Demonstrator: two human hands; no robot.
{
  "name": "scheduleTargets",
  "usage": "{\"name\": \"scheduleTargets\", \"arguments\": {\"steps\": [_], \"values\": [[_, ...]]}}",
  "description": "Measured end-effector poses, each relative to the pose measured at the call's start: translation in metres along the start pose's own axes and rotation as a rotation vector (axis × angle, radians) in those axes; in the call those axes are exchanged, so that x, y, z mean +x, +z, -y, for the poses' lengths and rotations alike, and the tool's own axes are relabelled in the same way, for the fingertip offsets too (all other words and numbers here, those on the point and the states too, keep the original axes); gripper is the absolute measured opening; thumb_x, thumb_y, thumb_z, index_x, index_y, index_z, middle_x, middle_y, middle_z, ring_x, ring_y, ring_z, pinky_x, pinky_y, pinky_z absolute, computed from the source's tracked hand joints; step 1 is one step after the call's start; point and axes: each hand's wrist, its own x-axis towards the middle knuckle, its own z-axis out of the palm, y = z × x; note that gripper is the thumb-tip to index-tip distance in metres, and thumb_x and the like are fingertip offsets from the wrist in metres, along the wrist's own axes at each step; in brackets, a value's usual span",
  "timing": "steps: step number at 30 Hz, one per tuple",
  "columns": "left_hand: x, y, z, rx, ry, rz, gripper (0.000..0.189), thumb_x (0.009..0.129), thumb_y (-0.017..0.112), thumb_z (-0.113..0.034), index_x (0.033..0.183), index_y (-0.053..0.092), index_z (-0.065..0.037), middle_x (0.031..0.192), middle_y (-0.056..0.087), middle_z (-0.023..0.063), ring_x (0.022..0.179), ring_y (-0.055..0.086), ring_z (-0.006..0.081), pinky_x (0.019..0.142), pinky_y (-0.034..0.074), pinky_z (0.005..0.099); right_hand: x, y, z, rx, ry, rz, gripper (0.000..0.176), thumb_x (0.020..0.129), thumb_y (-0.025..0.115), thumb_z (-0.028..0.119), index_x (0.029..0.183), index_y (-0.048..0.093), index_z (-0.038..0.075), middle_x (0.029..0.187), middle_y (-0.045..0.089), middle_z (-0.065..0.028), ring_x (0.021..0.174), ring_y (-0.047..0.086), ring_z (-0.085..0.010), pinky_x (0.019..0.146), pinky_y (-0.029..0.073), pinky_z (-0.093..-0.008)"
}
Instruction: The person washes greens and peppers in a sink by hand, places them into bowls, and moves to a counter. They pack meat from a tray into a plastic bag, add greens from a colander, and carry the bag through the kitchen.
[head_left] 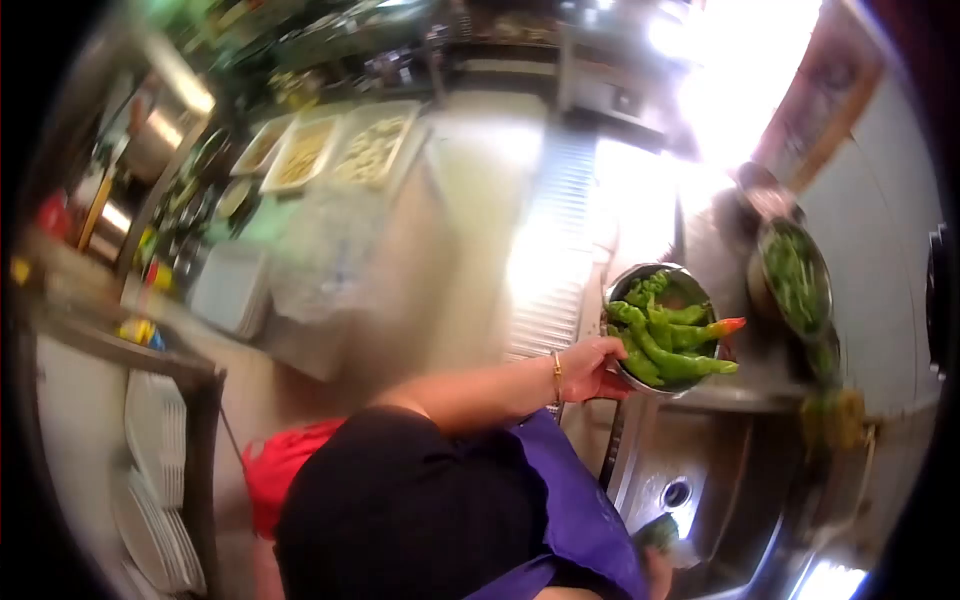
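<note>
While the left hand (590,370) clamps the near rim of the steel bowl (690,292) heaped with green peppers (665,345), I'd keep it level and the grip firm (one orange-tipped pepper pokes past the far rim). Below that hand lies the sink (690,470). The right hand (657,565), low beside something green, is too blurred to tell its grip.

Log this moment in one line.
left hand: holds bowl rim | bowl: metal, full of peppers | peppers: green, one red-tipped | right hand: low by sink, grip unclear
</note>
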Motion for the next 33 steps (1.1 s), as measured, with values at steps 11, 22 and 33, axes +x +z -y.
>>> {"name": "scheduleTargets", "arguments": {"steps": [11, 22, 33], "values": [[-0.147, -0.168, -0.130, -0.468, 0.890, -0.312, 0.033, 0.082, 0.050, -0.018, 0.109, 0.055, -0.001, 0.103, 0.062, 0.0139, 0.089, 0.062, 0.0287, 0.078, 0.053, 0.0413, 0.091, 0.218, 0.170, -0.757, -0.095, 0.118, 0.054, 0.067, 0.071, 0.019, 0.114, 0.055, -0.001, 0.109, 0.060, -0.0155, 0.098, 0.058, -0.0287, 0.084, 0.048, -0.0371], [-0.350, -0.282, -0.257, -0.956, 1.892, -0.534, 0.023, 0.082, 0.051, -0.008, 0.102, 0.050, 0.003, 0.100, 0.058, 0.0162, 0.088, 0.060, 0.0291, 0.080, 0.056, 0.0409, 0.128, 0.393, 0.283, -1.303, -0.277, 0.171, 0.061, 0.061, 0.072, 0.019, 0.116, 0.053, 0.001, 0.111, 0.059, -0.0181, 0.102, 0.056, -0.0311, 0.087, 0.047, -0.0377], [-0.446, -0.469, -0.224, -1.167, 1.900, -0.863, 0.038, 0.089, 0.053, -0.025, 0.116, 0.052, 0.002, 0.115, 0.057, 0.0163, 0.106, 0.057, 0.0281, 0.092, 0.050, 0.0405, 0.113, 0.372, 0.373, -1.681, -0.341, -0.018, 0.068, 0.056, 0.073, 0.019, 0.118, 0.052, 0.002, 0.113, 0.058, -0.0208, 0.106, 0.055, -0.0335, 0.090, 0.047, -0.0383]]}}
